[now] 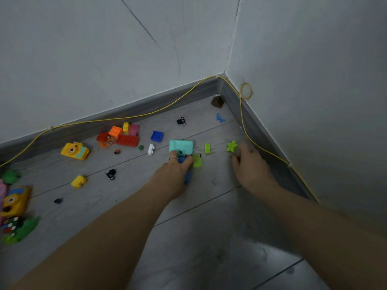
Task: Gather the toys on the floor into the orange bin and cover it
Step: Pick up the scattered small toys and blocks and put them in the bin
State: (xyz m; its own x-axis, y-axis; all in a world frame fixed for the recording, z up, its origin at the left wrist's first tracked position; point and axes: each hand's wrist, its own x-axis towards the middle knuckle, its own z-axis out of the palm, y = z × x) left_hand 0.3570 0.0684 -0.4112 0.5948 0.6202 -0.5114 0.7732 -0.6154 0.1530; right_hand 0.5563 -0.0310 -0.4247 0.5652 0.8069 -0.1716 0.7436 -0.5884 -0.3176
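Down in the corner of the room, on the grey floor [209, 237], both hands work among scattered toys, and the orange bin is nowhere in this view, so every piece gathered will have to be carried out of frame. The left hand [178, 170] is curled over a blue toy [187, 177] with its fingertips on the front edge of a teal camera-like toy [181, 147]; it seems to be gripping the blue piece, though how firmly cannot be told. The right hand [249, 164] lies with fingers loosely spread, just beside a green flower piece [232, 145], holding nothing that shows. A light green piece [197, 161] lies by the left hand and a small lime brick [207, 148] sits between the two hands. To do this step well, I would judge it best to scoop the close cluster together: draw the teal toy back against the blue one, and let the right hand sweep the flower and lime brick inward so they go in one trip. Small bits are easy to miss, such as the blue scrap [219, 118] and brown block [217, 101] deep in the corner near the yellow cable [146, 115], which should not be snagged. Further left wait a blue brick [157, 136], a red and orange pile [119, 137] and a yellow camera [75, 151]
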